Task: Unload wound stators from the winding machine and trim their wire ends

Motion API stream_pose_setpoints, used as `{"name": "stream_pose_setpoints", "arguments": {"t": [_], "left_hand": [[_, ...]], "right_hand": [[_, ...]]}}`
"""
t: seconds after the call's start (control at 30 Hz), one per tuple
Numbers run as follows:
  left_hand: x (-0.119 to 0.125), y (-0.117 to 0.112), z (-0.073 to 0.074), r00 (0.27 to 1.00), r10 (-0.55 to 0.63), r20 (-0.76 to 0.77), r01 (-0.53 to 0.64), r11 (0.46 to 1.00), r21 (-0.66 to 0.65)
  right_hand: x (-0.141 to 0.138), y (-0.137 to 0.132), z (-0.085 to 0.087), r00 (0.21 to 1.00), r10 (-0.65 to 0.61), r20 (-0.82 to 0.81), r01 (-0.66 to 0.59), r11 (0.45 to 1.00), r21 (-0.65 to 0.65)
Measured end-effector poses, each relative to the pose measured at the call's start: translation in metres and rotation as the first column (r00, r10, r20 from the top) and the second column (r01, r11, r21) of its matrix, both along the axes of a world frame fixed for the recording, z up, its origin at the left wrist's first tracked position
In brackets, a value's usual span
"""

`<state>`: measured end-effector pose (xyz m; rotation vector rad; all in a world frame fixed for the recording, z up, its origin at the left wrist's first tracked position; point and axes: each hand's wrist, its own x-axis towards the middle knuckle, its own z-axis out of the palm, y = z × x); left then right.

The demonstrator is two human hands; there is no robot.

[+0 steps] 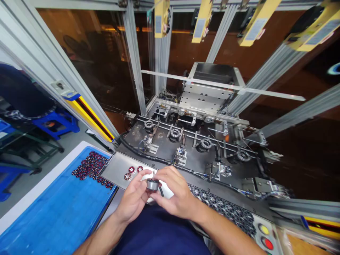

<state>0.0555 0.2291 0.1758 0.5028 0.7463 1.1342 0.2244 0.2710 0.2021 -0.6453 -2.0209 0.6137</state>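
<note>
Both of my hands meet in front of me around a small round metal part (152,184) with a grey rim. My left hand (134,196) pinches it from the left. Fingers of my right hand (175,193) curl over it from the right. They hover above a grey metal plate (117,166) that carries three small red-and-black round parts (132,171). A heap of the same red-and-black parts (90,166) lies on the blue tray (53,212) to the left.
Behind the plate stands a machine deck (164,145) with several round fixtures (174,134) on rails and clamps. A perforated strip (225,209) of round parts runs right. Yellow button (264,229) and red button (267,243) sit at lower right. Aluminium frame posts (134,60) surround it.
</note>
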Motion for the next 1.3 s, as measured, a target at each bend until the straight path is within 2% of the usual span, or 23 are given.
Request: {"name": "stream_pose_setpoints", "arguments": {"t": [0.17, 0.3, 0.37, 0.43, 0.5, 0.6, 0.67, 0.77, 0.87, 0.9, 0.97, 1.03, 1.07, 1.1, 1.13, 1.17, 1.23, 1.3], "left_hand": [[0.007, -0.005, 0.0, 1.0, 0.009, 0.023, -0.01, 0.999, 0.053], [0.01, -0.006, -0.003, 0.997, 0.027, -0.066, -0.02, 0.995, 0.099], [0.008, -0.005, -0.005, 0.991, 0.04, -0.131, -0.023, 0.992, 0.127], [0.003, -0.004, -0.006, 0.982, 0.018, -0.188, 0.014, 0.986, 0.164], [-0.002, -0.004, -0.005, 0.974, -0.037, -0.224, 0.08, 0.979, 0.189], [-0.006, -0.003, -0.004, 0.96, -0.115, -0.256, 0.175, 0.959, 0.223], [-0.007, -0.004, -0.004, 0.949, -0.155, -0.275, 0.222, 0.946, 0.235], [-0.01, -0.007, -0.006, 0.931, -0.21, -0.298, 0.285, 0.93, 0.233], [-0.021, -0.012, -0.011, 0.889, -0.208, -0.408, 0.327, 0.912, 0.247], [-0.027, -0.013, -0.014, 0.859, -0.184, -0.478, 0.335, 0.907, 0.253], [-0.043, -0.012, -0.025, 0.778, -0.087, -0.622, 0.319, 0.908, 0.272], [-0.063, -0.006, -0.045, 0.683, 0.091, -0.725, 0.193, 0.935, 0.299], [-0.074, -0.002, -0.059, 0.626, 0.2, -0.754, 0.08, 0.945, 0.317], [-0.083, 0.003, -0.075, 0.55, 0.3, -0.779, -0.052, 0.944, 0.326], [-0.091, 0.009, -0.092, 0.457, 0.39, -0.799, -0.188, 0.921, 0.342], [-0.098, 0.014, -0.11, 0.403, 0.427, -0.809, -0.261, 0.901, 0.346], [-0.102, 0.022, -0.142, 0.348, 0.463, -0.815, -0.338, 0.873, 0.352], [-0.097, 0.027, -0.166, 0.34, 0.481, -0.808, -0.369, 0.859, 0.356]], "right_hand": [[0.002, -0.005, -0.009, 0.998, -0.058, 0.027, 0.054, 0.992, 0.112], [0.004, -0.008, -0.007, 0.995, -0.099, -0.004, 0.098, 0.985, 0.145], [0.01, -0.008, 0.0, 0.998, -0.058, -0.007, 0.058, 0.997, 0.049], [0.018, -0.005, 0.009, 0.999, 0.043, 0.005, -0.042, 0.987, -0.157], [0.026, 0.0, 0.018, 0.986, 0.167, -0.017, -0.16, 0.905, -0.394], [0.033, 0.01, 0.025, 0.938, 0.324, -0.125, -0.33, 0.72, -0.61], [0.034, 0.015, 0.026, 0.898, 0.396, -0.193, -0.417, 0.62, -0.665], [0.031, 0.017, 0.027, 0.842, 0.491, -0.226, -0.483, 0.497, -0.721], [0.025, 0.019, 0.027, 0.801, 0.553, -0.229, -0.504, 0.417, -0.756], [0.023, 0.021, 0.027, 0.795, 0.564, -0.222, -0.506, 0.415, -0.757], [0.019, 0.032, 0.025, 0.792, 0.582, -0.184, -0.501, 0.448, -0.741], [0.015, 0.056, 0.022, 0.816, 0.571, -0.095, -0.455, 0.532, -0.714], [0.013, 0.073, 0.019, 0.837, 0.547, -0.017, -0.409, 0.604, -0.684], [0.01, 0.094, 0.016, 0.86, 0.505, 0.073, -0.348, 0.685, -0.64], [0.006, 0.118, 0.011, 0.88, 0.446, 0.165, -0.28, 0.766, -0.579], [0.001, 0.144, 0.006, 0.885, 0.377, 0.272, -0.206, 0.842, -0.499], [-0.012, 0.198, -0.008, 0.894, 0.273, 0.356, -0.103, 0.898, -0.428], [-0.029, 0.246, -0.023, 0.885, 0.195, 0.423, -0.019, 0.922, -0.386]]}}
